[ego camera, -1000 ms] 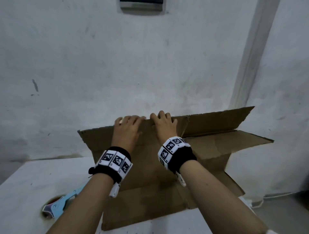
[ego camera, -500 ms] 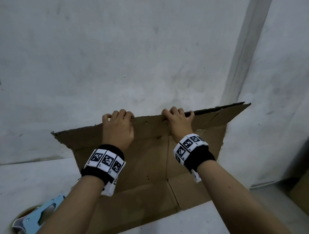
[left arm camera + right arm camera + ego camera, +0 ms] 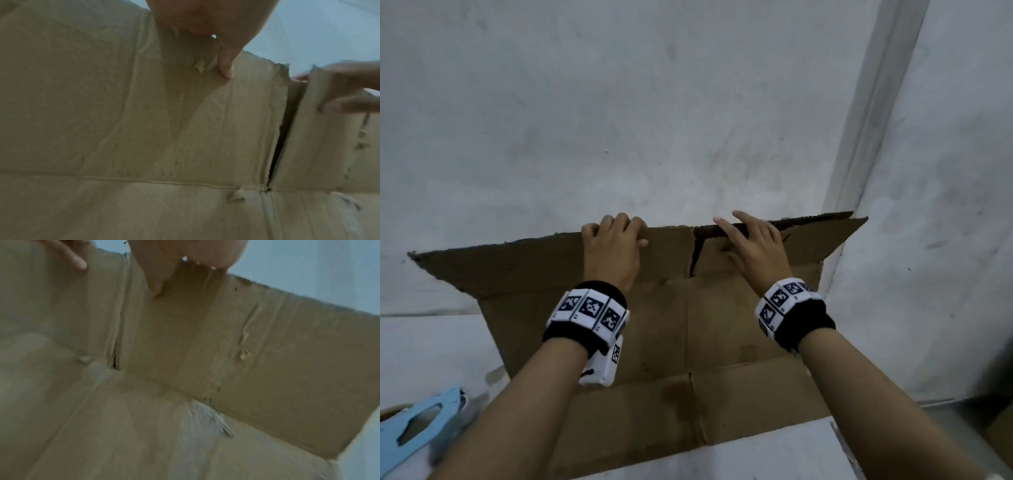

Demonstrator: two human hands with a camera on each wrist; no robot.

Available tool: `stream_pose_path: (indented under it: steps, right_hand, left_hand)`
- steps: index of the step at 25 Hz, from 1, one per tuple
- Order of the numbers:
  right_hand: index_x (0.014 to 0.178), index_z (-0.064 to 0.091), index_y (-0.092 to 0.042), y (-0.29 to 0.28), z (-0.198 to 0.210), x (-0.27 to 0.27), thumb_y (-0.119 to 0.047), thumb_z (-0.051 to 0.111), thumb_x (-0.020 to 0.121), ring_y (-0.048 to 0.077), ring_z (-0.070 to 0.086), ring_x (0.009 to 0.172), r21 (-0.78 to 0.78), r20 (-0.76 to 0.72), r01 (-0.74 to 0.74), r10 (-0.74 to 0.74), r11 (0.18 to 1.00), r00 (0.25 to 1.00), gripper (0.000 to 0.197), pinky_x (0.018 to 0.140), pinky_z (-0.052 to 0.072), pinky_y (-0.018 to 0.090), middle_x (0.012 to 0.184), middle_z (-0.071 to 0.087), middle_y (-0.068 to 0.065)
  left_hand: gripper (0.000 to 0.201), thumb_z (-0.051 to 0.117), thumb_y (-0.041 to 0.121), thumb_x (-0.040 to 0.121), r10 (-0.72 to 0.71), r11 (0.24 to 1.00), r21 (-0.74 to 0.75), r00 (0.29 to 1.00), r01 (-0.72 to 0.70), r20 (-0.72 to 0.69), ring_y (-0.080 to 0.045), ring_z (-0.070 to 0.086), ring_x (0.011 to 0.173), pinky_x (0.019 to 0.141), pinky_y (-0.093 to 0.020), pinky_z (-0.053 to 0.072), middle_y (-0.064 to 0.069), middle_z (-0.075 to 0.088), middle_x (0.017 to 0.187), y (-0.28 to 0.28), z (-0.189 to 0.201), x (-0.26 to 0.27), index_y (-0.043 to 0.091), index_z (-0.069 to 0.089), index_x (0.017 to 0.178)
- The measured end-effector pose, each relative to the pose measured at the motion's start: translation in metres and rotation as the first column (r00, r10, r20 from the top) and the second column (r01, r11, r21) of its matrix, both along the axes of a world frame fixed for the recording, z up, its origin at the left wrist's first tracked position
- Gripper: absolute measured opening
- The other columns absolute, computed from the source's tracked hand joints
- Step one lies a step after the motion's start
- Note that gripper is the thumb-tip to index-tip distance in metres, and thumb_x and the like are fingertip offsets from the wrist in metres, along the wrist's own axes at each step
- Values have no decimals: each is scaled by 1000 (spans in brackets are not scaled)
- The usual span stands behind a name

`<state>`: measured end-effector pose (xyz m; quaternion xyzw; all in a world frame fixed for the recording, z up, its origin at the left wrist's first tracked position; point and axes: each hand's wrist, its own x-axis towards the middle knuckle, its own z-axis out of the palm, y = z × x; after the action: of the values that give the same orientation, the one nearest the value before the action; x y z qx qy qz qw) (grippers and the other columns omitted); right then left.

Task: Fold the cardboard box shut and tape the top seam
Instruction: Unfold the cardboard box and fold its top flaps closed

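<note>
A brown cardboard box (image 3: 688, 342) stands open and half flattened on the white table (image 3: 756, 455), its worn upper flaps rising toward the wall. My left hand (image 3: 616, 233) grips the top edge of the left flap (image 3: 144, 97), fingers curled over it and thumb (image 3: 226, 69) on the near face. My right hand (image 3: 746, 233) pinches the top edge of the right flap (image 3: 246, 337), beside the dark slit (image 3: 697, 253) that parts the two flaps. A light blue tape dispenser (image 3: 417, 428) lies on the table at the lower left, beside my left forearm.
A grey-white wall (image 3: 688, 120) stands right behind the box, with a vertical pipe or moulding (image 3: 876, 102) at the right. The table's right edge (image 3: 842, 445) drops to the floor, where a brown cardboard corner (image 3: 1001, 428) shows.
The box has swung round and its far panel no longer shows. My hands have moved apart along the top edge, and a slit has opened between the two flaps.
</note>
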<state>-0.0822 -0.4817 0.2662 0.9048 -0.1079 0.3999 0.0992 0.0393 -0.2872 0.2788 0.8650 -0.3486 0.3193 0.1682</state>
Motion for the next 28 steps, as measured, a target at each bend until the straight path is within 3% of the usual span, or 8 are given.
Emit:
stream_pose_path:
  steps: [5,8,10,12,16,22,25,28]
  right_hand:
    - [130,45,-33,-1,-91,-45,-40,30,97,25,53,119,139,-206,-102,129,985,970,37,85,50,37,138,52,10]
    - [144,28,-32,5,-116,-58,-61,-8,86,30,37,136,333,-484,89,89,939,871,74,102,37,43,156,21,11]
    - [148,1,-34,-9,-109,-47,-55,28,92,34,16,144,435,-434,159,51,886,900,66,112,23,50,159,-1,13]
    - [145,-11,-38,-17,-87,-30,-40,67,79,36,10,144,313,-261,98,-14,945,965,102,110,17,61,158,4,16]
    - [136,-31,-41,-28,-41,4,-31,69,79,33,-24,141,180,-440,80,8,980,898,116,105,-10,68,154,-28,6]
    - [145,5,-42,-34,-52,32,-66,59,71,31,-2,146,369,-688,124,181,921,702,95,112,0,62,160,-2,1]
    - [129,41,-31,-33,-62,39,-64,52,77,28,41,126,323,-668,145,117,935,735,63,104,26,48,135,48,3]
    - [118,51,-27,-22,-52,46,-48,62,79,27,50,118,497,-598,96,259,863,759,45,99,31,43,122,56,2]
  left_hand:
    - [19,49,19,92,79,997,-6,995,-79,-65,-31,49,103,83,-36,17,-12,59,104,-8,-2,-5,12,59,107]
    - [19,50,19,92,89,996,-23,996,-89,-30,-33,51,100,83,-36,17,-13,60,103,-5,-2,-9,11,60,106]
    - [19,51,20,91,61,997,-38,998,-61,-4,-33,52,99,82,-36,18,-13,61,102,1,-1,-12,10,61,105]
    - [24,47,25,89,32,999,-40,999,-31,32,-31,52,96,81,-35,18,-10,62,98,8,-3,-15,12,61,102]
    - [28,42,32,86,-13,997,-73,998,18,65,-18,40,91,79,-34,19,-7,61,92,18,-10,-20,15,61,97]
    - [22,44,30,86,-44,992,-105,981,65,187,-15,41,85,72,-22,10,-3,62,84,24,-21,-23,17,60,94]
    - [19,47,29,86,-33,989,-129,968,67,249,-14,42,85,73,-29,19,-2,63,84,20,-26,-16,19,60,95]
    - [19,49,28,86,-30,988,-139,959,72,283,-14,43,86,76,-32,24,-1,64,85,16,-24,-7,20,62,98]
